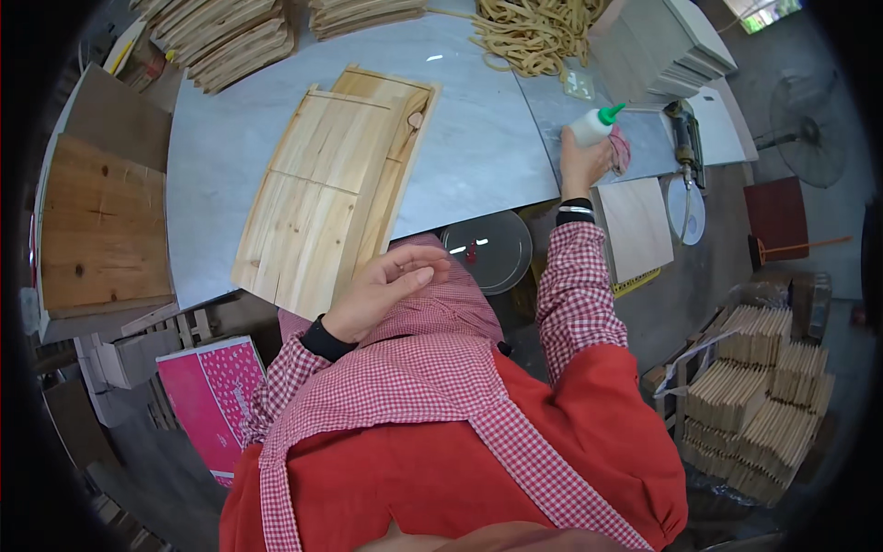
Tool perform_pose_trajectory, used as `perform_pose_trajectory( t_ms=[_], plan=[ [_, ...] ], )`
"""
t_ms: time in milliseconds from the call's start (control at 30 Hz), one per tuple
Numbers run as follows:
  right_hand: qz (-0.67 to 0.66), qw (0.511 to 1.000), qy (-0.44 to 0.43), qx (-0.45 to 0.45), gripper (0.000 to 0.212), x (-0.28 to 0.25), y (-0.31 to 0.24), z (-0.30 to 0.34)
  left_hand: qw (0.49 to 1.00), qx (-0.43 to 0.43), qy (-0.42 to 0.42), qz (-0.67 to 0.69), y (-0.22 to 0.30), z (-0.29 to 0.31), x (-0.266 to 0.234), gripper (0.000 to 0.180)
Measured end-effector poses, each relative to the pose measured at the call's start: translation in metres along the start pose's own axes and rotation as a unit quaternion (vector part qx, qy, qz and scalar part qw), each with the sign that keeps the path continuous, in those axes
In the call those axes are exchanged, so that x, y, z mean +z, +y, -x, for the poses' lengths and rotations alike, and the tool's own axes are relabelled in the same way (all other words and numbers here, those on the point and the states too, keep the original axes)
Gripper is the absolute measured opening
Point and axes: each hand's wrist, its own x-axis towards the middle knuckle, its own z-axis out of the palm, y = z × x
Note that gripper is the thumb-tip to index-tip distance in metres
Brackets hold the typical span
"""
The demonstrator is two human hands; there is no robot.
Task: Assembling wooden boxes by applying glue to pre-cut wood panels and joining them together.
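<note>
Right grip (583, 167) wrapped around white green-tipped bottle (590, 127), left grip (388, 283) loosely curled near wooden panels (303, 207)

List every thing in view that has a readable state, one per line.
White bottle: held, green nozzle fitted
Right hand: gripping the white bottle
Left hand: empty, loosely curled
Upper wooden panel: lying partly over lower wooden panel
Yellow strips: loosely tangled pile
Wooden slats: stacked
Fan: spinning or not, unclear
</note>
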Motion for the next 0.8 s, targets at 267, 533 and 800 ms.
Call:
perform_pose_trajectory(
  t_ms=[267, 533, 800],
  plan=[
    [-0.32, 0.912, -0.249, -0.061, 0.057, -0.096, -0.11, 0.056, 0.953, 0.186, 0.17, -0.165, 0.027, -0.069, -0.002, 0.061],
    [-0.562, 0.73, -0.39, -0.017, 0.058, -0.125, -0.161, 0.103, 0.97, 0.198, 0.109, 0.09, 0.063, -0.09, -0.002, 0.061],
    [-0.711, 0.61, -0.334, 0.104, 0.053, -0.112, -0.187, 0.102, 0.967, 0.201, 0.126, 0.093, 0.065, -0.062, -0.015, 0.046]
  ],
)
